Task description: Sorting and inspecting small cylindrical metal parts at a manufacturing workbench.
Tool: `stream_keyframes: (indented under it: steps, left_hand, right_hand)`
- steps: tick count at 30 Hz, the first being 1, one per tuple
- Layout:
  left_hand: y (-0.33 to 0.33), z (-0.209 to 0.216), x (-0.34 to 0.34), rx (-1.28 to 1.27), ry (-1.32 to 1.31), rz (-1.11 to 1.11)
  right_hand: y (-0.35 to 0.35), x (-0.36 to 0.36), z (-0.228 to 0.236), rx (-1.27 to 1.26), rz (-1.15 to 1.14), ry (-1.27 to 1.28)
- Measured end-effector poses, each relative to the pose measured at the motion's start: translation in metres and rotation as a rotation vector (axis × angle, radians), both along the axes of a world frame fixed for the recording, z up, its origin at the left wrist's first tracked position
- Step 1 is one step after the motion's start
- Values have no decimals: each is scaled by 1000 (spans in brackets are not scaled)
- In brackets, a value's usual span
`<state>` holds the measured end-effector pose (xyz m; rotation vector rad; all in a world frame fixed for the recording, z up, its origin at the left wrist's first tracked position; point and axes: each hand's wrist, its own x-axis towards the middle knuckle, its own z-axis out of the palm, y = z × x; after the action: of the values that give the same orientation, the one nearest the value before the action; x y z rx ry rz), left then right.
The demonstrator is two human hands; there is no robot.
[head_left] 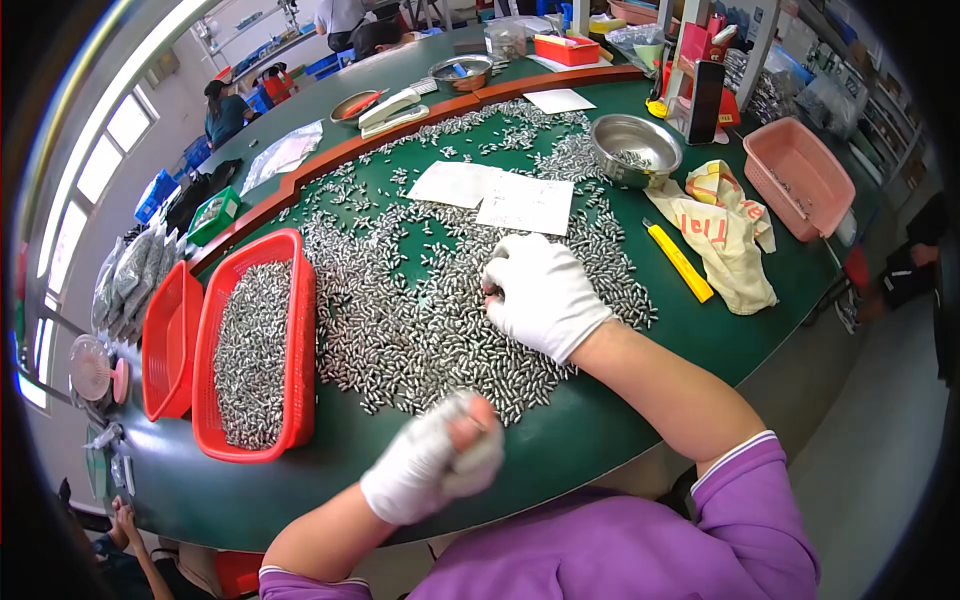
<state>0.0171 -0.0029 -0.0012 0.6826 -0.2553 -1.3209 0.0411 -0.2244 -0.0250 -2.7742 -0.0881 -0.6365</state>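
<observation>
Small silvery capsule-shaped metal pieces (400,335) lie spread in a thick layer over the green table (600,430). My right hand (545,295), in a white glove with bare fingertips, rests on the right part of this layer. Its fingers are curled in, and what they hold is hidden. Nearer my body, my left hand (440,460) is raised over the table edge, slightly blurred. It is gloved too, with the thumb tip bare and the fingers closed; their contents cannot be made out. Two white paper sheets (525,203) lie on the pieces beyond my right hand.
At left, a red plastic basket (303,340) full of the same pieces stands beside another red basket (165,345). To the right lie a yellow cutter knife (680,262), a cloth (735,270), a steel bowl (637,150) and a pink basket (800,175). A wooden strip (400,115) borders the far side.
</observation>
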Motion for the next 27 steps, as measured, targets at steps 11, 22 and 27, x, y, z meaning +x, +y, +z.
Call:
stream_keyframes:
  steps: [11, 22, 27]
  left_hand:
    - [-14, -31, -26, -55, 33, -451]
    - [-12, -29, -18, -6, 89, -506]
    - [-14, -30, -18, -22, 61, -503]
  right_hand:
    - [7, 4, -3, -31, -25, -71]
    - [6, 8, -1, -25, 9, -50]
    - [-2, 7, 4, 283, 66, -33]
